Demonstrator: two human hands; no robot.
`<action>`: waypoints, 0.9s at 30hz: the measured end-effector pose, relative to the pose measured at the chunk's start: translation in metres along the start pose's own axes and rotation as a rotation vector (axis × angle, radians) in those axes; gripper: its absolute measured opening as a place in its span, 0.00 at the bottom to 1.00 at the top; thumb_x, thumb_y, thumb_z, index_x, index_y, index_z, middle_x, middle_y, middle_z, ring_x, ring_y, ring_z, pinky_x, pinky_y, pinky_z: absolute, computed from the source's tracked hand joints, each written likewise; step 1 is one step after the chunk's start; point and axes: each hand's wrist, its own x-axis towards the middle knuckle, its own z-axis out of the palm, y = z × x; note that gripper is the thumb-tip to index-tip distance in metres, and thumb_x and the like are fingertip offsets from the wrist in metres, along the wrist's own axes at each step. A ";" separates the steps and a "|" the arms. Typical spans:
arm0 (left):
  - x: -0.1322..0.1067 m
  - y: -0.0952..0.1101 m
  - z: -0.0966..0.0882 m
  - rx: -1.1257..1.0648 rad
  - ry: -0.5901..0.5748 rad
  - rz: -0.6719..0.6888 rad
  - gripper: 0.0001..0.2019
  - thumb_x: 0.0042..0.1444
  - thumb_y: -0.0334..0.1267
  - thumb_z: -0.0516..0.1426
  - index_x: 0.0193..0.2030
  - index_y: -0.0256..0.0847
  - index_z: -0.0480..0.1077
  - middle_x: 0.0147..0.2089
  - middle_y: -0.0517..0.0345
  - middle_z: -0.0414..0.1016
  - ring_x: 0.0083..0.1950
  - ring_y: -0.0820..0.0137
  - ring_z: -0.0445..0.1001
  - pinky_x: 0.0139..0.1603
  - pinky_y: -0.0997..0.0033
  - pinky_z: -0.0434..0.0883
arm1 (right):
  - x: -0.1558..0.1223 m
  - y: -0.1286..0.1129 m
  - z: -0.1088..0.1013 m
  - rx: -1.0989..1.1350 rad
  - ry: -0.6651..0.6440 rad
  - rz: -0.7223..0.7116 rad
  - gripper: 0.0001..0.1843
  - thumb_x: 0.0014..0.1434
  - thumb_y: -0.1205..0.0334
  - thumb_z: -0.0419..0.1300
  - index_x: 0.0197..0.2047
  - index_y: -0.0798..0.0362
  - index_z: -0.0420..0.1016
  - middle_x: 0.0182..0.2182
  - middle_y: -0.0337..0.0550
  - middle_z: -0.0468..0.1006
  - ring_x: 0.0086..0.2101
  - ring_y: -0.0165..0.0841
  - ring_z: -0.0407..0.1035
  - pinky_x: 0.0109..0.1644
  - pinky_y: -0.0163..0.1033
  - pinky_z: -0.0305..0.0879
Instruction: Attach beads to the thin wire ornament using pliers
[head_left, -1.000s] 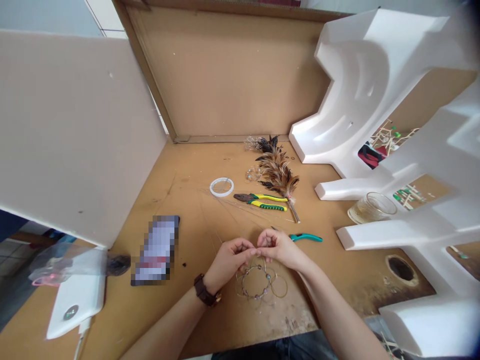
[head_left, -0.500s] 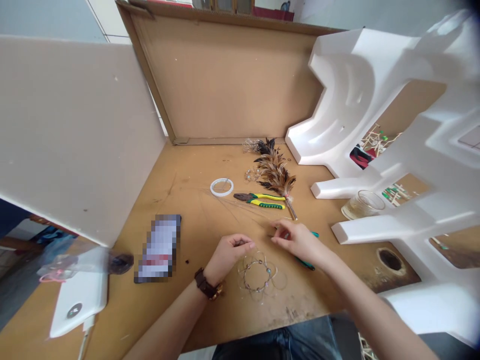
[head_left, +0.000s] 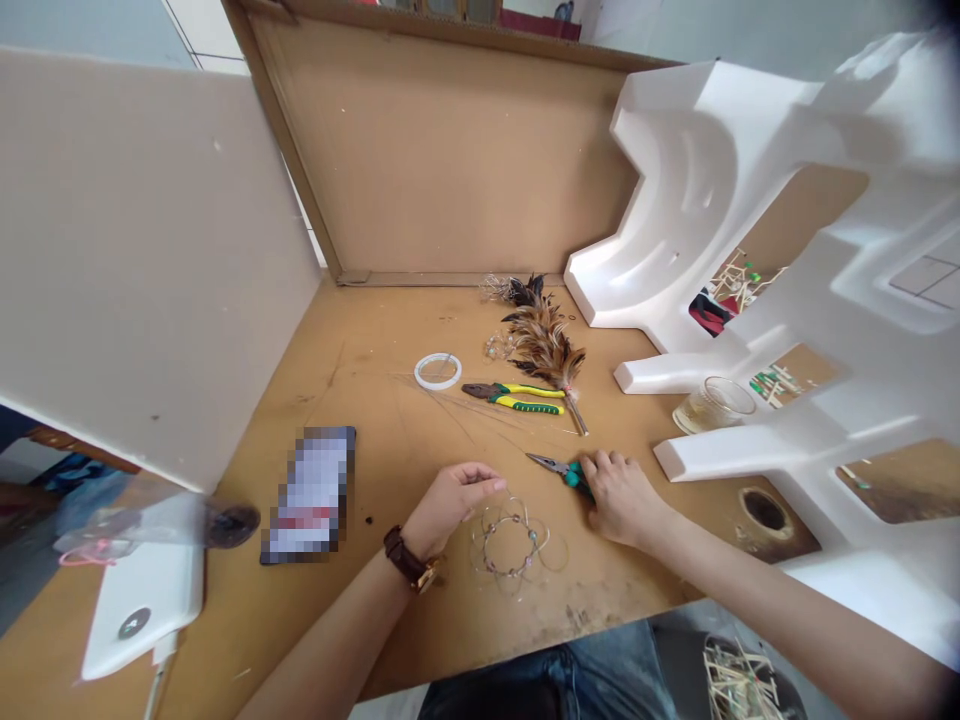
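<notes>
My left hand [head_left: 466, 492], wearing a dark watch [head_left: 407, 560], pinches the thin wire end of a beaded wire ring [head_left: 533, 536] between thumb and forefinger. The ring hangs or lies just below these fingertips, with loose wire loops around it and small beads along it. My right hand [head_left: 621, 497] is closed over the green handles of needle-nose pliers [head_left: 553, 463], whose pointed jaws face left on the table. The palm hides most of the handles. Farther back lie combination pliers [head_left: 525, 398] with yellow and green grips.
A feather duster [head_left: 551, 345], a white ring-shaped spool [head_left: 438, 372] and wire bundles lie toward the back. Left are a phone [head_left: 309, 495] and a white device [head_left: 150, 590] with a cable. Right stand white foam packing [head_left: 675, 200] and a glass jar [head_left: 712, 405]. A hole [head_left: 765, 511] pierces the tabletop.
My right hand has come down from beside the wire onto the needle-nose pliers and closed on their handles. My left hand keeps its pinch on the wire.
</notes>
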 end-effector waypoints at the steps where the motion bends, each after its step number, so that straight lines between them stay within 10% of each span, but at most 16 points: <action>1: 0.000 0.000 0.000 -0.006 -0.009 -0.002 0.15 0.38 0.46 0.64 0.27 0.35 0.72 0.20 0.66 0.64 0.17 0.83 0.51 0.17 0.80 0.48 | 0.001 0.002 0.000 0.010 0.005 -0.013 0.20 0.46 0.62 0.57 0.45 0.56 0.65 0.37 0.53 0.69 0.37 0.42 0.64 0.36 0.41 0.56; 11: 0.004 -0.004 -0.004 -0.170 -0.112 -0.060 0.14 0.40 0.44 0.64 0.27 0.35 0.69 0.16 0.72 0.52 0.16 0.84 0.44 0.15 0.81 0.43 | -0.009 0.027 -0.036 -0.139 0.329 -0.367 0.17 0.58 0.62 0.50 0.50 0.56 0.64 0.34 0.49 0.70 0.34 0.38 0.60 0.36 0.42 0.51; 27: 0.002 -0.002 -0.004 -0.218 -0.174 -0.087 0.15 0.41 0.43 0.64 0.27 0.35 0.67 0.17 0.72 0.50 0.16 0.85 0.43 0.16 0.80 0.40 | -0.007 0.026 -0.060 -0.348 0.429 -0.574 0.15 0.59 0.70 0.48 0.50 0.55 0.63 0.34 0.47 0.70 0.31 0.35 0.57 0.33 0.40 0.46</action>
